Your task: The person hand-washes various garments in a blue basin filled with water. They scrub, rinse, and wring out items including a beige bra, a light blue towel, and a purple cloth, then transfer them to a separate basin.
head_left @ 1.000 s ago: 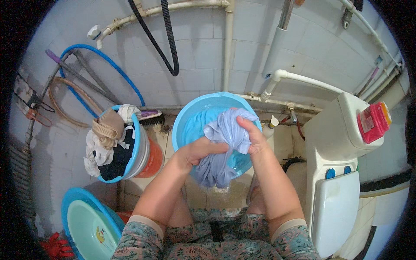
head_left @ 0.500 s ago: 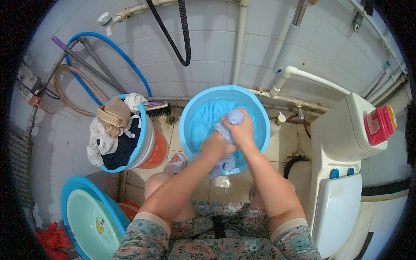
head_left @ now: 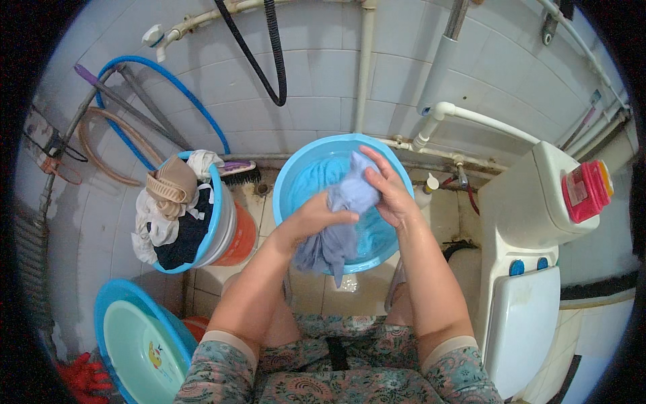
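Note:
Over the blue basin (head_left: 286, 161) I hold up a wet lavender cloth (head_left: 355, 188). Its kind of garment cannot be made out; part of it is bunched up, and a darker, soaked end droops over the basin's near left rim. My left hand (head_left: 315, 217) is closed around the middle of the cloth, thumb on top. Beside the cloth's right edge, my right hand (head_left: 392, 190) has its fingers stretched out and apart, the thumb side touching the fabric. Bright blue water or fabric, hard to tell apart, shows inside the basin (head_left: 373, 232) below.
To the left stands a bucket (head_left: 217, 229) heaped with white, beige and black clothes, a brush (head_left: 237, 172) behind it. Nested basins (head_left: 118, 337) and a red glove (head_left: 86, 380) lie nearer. On the right are a toilet (head_left: 525, 323) and a pump bottle (head_left: 425, 191).
The twisted cloth has loosened into a wider bunch. My right hand has gone from gripping it to spread fingers, and my left hand has shifted left. The view has moved slightly.

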Motion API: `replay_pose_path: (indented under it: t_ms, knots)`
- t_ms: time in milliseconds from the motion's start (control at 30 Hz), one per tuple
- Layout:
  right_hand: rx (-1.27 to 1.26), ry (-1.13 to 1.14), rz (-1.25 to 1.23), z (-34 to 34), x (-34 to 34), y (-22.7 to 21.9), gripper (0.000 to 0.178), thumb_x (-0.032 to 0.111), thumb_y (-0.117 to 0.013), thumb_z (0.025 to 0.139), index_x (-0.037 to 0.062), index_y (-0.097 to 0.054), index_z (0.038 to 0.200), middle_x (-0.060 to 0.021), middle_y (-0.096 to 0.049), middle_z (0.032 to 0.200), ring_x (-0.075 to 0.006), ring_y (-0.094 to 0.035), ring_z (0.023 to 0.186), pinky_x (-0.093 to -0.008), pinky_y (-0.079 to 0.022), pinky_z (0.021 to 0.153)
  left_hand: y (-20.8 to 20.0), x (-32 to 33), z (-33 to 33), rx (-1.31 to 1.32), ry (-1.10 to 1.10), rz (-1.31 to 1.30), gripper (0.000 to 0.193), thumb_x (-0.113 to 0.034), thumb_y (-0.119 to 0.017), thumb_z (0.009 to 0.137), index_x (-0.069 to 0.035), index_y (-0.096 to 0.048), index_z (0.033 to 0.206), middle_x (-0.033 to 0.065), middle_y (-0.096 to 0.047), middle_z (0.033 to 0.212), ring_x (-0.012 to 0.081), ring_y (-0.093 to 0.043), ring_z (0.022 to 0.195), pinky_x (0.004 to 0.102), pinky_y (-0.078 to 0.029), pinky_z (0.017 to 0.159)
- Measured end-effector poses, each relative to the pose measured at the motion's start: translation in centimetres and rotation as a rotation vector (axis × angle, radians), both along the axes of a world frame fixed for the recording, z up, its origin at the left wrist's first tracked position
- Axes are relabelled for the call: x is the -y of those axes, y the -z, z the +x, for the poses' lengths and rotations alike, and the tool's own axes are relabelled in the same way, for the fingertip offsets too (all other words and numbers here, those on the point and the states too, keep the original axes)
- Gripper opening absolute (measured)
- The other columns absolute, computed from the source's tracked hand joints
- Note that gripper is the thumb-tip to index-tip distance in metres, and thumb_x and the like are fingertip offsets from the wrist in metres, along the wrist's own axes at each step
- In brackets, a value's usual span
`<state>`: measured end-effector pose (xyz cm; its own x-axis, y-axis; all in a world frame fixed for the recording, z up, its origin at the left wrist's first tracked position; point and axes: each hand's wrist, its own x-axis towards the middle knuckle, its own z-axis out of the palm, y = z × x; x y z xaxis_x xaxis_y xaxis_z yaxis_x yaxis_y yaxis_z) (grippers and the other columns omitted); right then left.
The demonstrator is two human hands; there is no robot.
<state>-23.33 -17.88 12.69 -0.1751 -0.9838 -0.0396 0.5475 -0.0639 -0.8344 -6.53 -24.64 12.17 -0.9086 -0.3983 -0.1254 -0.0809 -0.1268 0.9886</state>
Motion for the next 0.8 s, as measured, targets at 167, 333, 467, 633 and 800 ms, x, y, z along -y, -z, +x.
replay_pose_path:
  t_ms: [167,333,467,633,800]
  knots:
    - [-0.01,-0.051,0.078,0.0,-0.1,0.9,0.045,0.019,-0.07,0.075,0.0026,-0.049,0.111,-0.0108,-0.059,0.092,-0.0184,-0.058,0.081,-0.0319,-0.047,0.074,0.9,-1.4,-0.6,0.038,0.009,-0.085,0.055,-0.026,-0.07,0.072,-0.001,-0.048,0.116,0.0079,-0.057,0.107,0.019,-0.052,0.101,0.0323,-0.04,0.088]
    - [-0.554,0.201,0.198,1.6,0.5,2.2,0.027,0.015,-0.067,0.073,0.0026,-0.056,0.094,-0.0067,-0.06,0.077,-0.0152,-0.058,0.069,-0.0285,-0.047,0.063,5.5,-3.0,-1.7,0.256,-0.219,-0.502,0.056,-0.023,-0.071,0.068,-0.003,-0.047,0.116,0.0128,-0.059,0.105,0.0248,-0.057,0.097,0.0351,-0.043,0.084]
    - [-0.866,0.326,0.186,2.3,0.6,3.0,0.03,0.018,-0.067,0.074,0.0045,-0.055,0.099,-0.0067,-0.059,0.083,-0.0148,-0.057,0.076,-0.0277,-0.046,0.068,3.6,-4.2,-2.0,0.478,-0.379,-0.601,0.057,-0.02,-0.073,0.065,-0.003,-0.048,0.113,0.0172,-0.06,0.1,0.0312,-0.058,0.095,0.0367,-0.046,0.08]
    - [-0.305,0.227,0.048,2.2,0.4,1.1,0.054,0.034,-0.06,0.083,0.0075,-0.04,0.126,-0.0129,-0.053,0.116,-0.0236,-0.05,0.105,-0.031,-0.04,0.087,3.5,-1.2,-2.0,0.126,-0.591,-0.56,0.051,-0.028,-0.072,0.068,-0.003,-0.049,0.106,0.0138,-0.06,0.097,0.0276,-0.059,0.089,0.0367,-0.047,0.077]
    - [-0.444,-0.152,0.09,1.0,-1.1,2.7,0.059,0.034,-0.053,0.089,0.0112,-0.027,0.137,-0.0127,-0.043,0.129,-0.023,-0.035,0.123,-0.0336,-0.028,0.101,0.0,1.4,-0.4,-0.333,-0.85,0.344,0.032,-0.022,-0.064,0.078,-0.005,-0.052,0.102,0.0053,-0.059,0.086,0.0189,-0.057,0.076,0.0346,-0.047,0.076]
